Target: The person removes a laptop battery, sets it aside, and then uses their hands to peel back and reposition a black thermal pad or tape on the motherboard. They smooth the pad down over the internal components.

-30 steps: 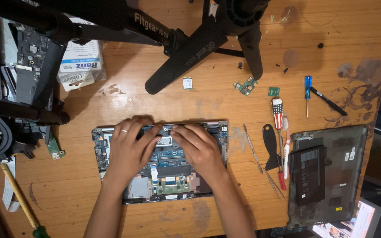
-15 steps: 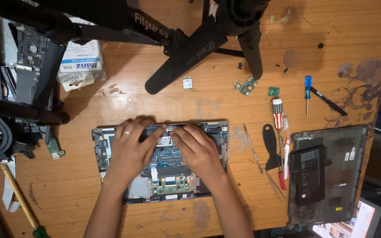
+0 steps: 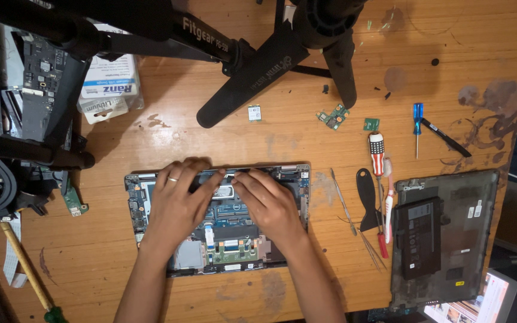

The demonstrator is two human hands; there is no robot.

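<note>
Opened laptop [image 3: 151, 197] on the counter [image 3: 258, 143] — bottom cover [image 3: 450, 197] and battery [image 3: 419, 239] already off; left hand [image 3: 178, 203] and right hand [image 3: 264, 200] press flat, fingers loosely curled, on inner parts — grip unclear.

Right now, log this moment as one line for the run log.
left hand: on opened laptop | right hand: on same laptop | fingertips: meeting at upper middle | tools: right of laptop | battery: on back cover
</note>
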